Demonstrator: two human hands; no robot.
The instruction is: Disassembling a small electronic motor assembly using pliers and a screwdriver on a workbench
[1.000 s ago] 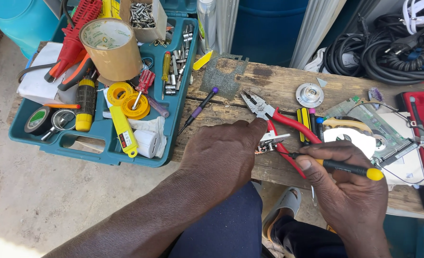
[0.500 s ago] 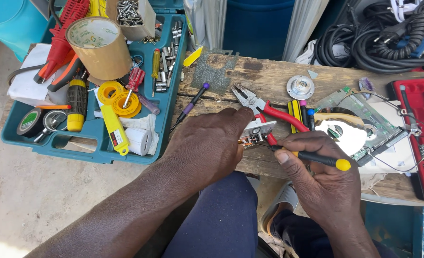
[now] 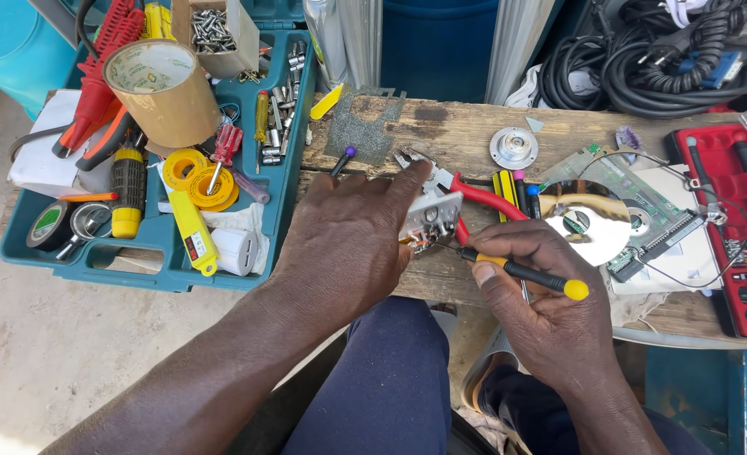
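Note:
My left hand [image 3: 352, 240] grips a small silver-grey electronic part [image 3: 431, 217] with exposed wires, held tilted over the wooden bench [image 3: 458, 135]. My right hand [image 3: 538, 291] holds a thin black screwdriver with a yellow end cap [image 3: 529, 274]; its tip touches the underside of the part. Red-handled pliers [image 3: 483, 198] lie on the bench just behind both hands. A purple-tipped tool [image 3: 342, 160] lies beyond my left knuckles.
A teal tool tray [image 3: 138, 261] at left holds a tape roll, screwdrivers, sockets and yellow tape. At right lie an opened disk drive with a circuit board [image 3: 618, 211], a round metal disc [image 3: 513, 147], a red tool case [image 3: 731, 227] and black cables [image 3: 643, 59].
My left hand has lifted and tilted the part so that its face shows. My right hand has shifted the screwdriver so that its tip sits under the part. The view has drifted slightly.

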